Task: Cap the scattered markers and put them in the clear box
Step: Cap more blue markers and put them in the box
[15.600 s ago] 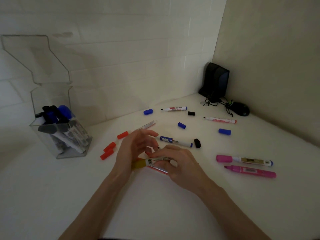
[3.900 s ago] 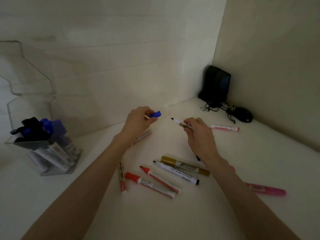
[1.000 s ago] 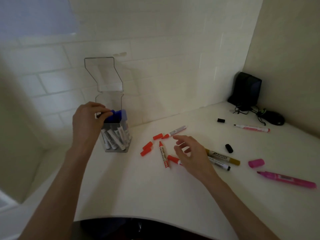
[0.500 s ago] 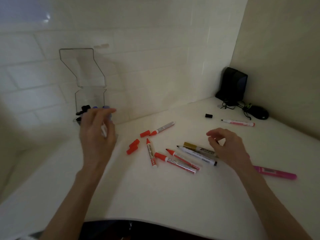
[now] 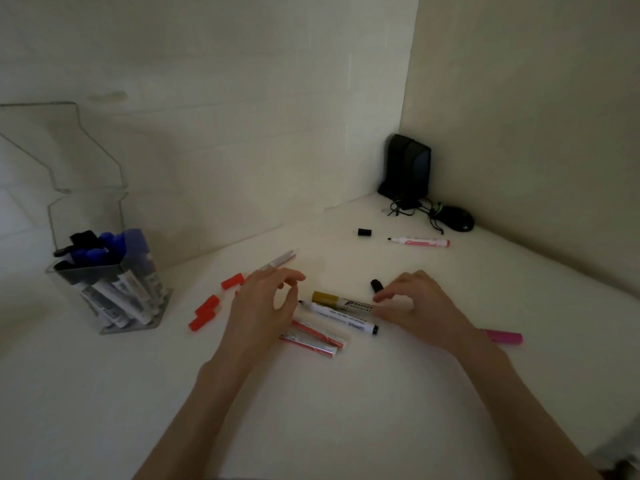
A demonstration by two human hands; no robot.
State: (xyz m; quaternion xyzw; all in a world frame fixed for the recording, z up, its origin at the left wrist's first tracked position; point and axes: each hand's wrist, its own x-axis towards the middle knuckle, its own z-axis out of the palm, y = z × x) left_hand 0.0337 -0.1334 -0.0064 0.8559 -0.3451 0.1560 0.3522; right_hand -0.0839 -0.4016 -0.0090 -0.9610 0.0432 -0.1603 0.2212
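The clear box [image 5: 114, 308] stands at the left with its lid up, and blue- and black-capped markers stand inside it. A gold marker [image 5: 341, 300], an uncapped black marker [image 5: 337, 316] and two red markers [image 5: 320, 337] lie in a pile mid-table. My left hand [image 5: 265, 306] hovers over the pile's left end with its fingers loosely curled, holding nothing. The fingertips of my right hand [image 5: 415, 304] are at the gold marker's right end. A black cap [image 5: 376, 285] lies just beyond my right hand. Three red caps [image 5: 207, 304] lie left of my left hand.
A thin marker [image 5: 278, 261] lies behind my left hand. A second black cap [image 5: 364, 232] and an uncapped white marker [image 5: 419, 242] lie farther back. A pink marker [image 5: 504, 337] is partly hidden behind my right wrist. A black speaker [image 5: 408, 168] and a mouse [image 5: 457, 218] fill the corner.
My left hand has left the clear box and come over to the marker pile. My right hand has dropped to the gold marker's right end.
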